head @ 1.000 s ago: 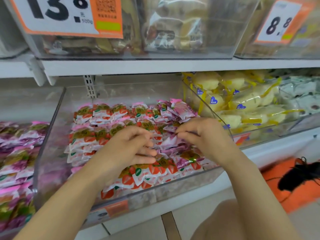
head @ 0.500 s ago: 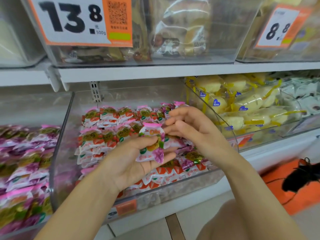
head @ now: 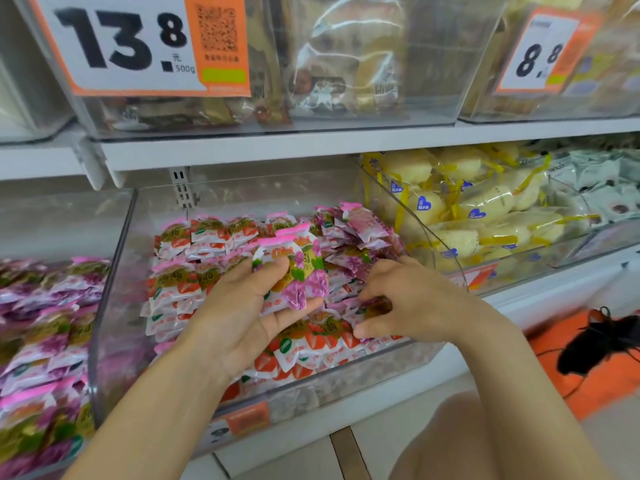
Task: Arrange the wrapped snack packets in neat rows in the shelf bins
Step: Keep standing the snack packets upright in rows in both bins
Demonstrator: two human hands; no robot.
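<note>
Two purple packets (head: 299, 271) stand upright in the left hand (head: 242, 317), gripped by thumb and fingers above the clear bin (head: 114, 271). The right hand (head: 412, 303) pinches another packet (head: 375, 306) in the bin's pile.

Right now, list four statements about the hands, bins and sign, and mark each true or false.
1. The left hand holds purple packets. True.
2. The right hand hangs outside the middle bin. False: it reaches into it, fingers curled on a loose packet.
3. The big sign above reads 13.8. True.
4. The bin on the right holds red packets. False: it holds yellow snacks.
</note>
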